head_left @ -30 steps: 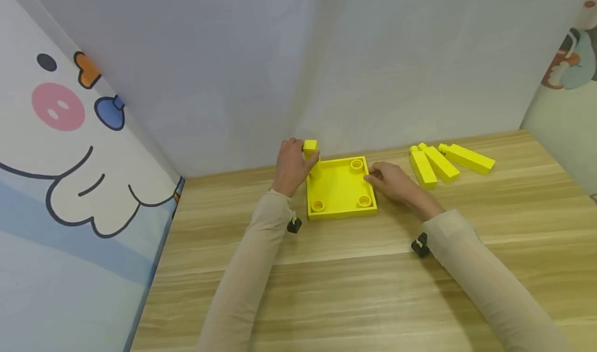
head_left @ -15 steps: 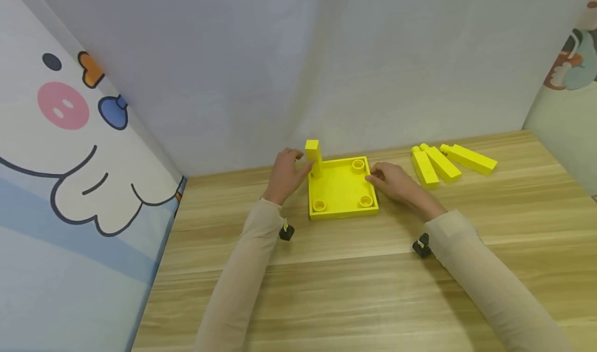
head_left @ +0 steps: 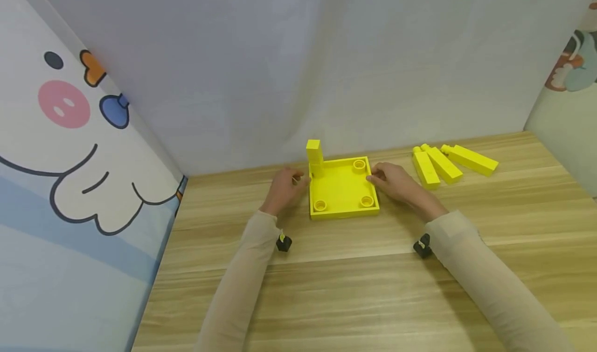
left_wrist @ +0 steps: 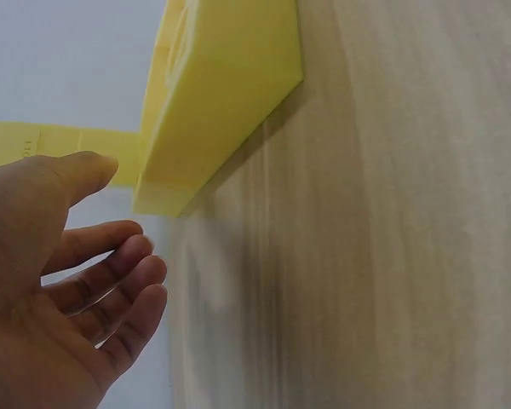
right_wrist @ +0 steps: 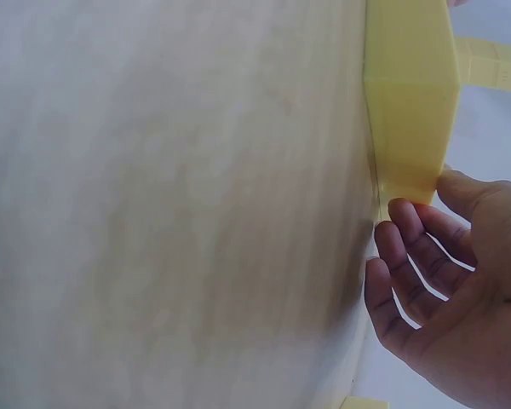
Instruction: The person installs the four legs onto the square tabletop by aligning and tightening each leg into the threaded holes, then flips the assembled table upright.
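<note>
A yellow square tray-shaped plate (head_left: 342,214) with a raised rim lies on the table, showing round sockets (head_left: 366,201) at three corners. At its back left corner a yellow square peg (head_left: 314,152) stands upright. My left hand (head_left: 283,191) is beside the plate's left rim. In the left wrist view, that hand's loosely bent fingers (left_wrist: 128,264) hold nothing, and the thumb is apart from the plate. My right hand (head_left: 394,181) pinches the right rim between thumb and fingers; the right wrist view shows the thumb on the rim (right_wrist: 417,128) and fingertips against its outside.
Three loose yellow pegs (head_left: 473,159) with round ends lie to the right on the wooden table (head_left: 354,300). A pale wall (head_left: 396,72) rises behind, with a cartoon-printed panel (head_left: 56,150) at the left. A black device (head_left: 283,243) hangs at the left wrist.
My left hand has let go of the upright peg and moved down and slightly left to beside the left rim. The right hand stays on the right rim.
</note>
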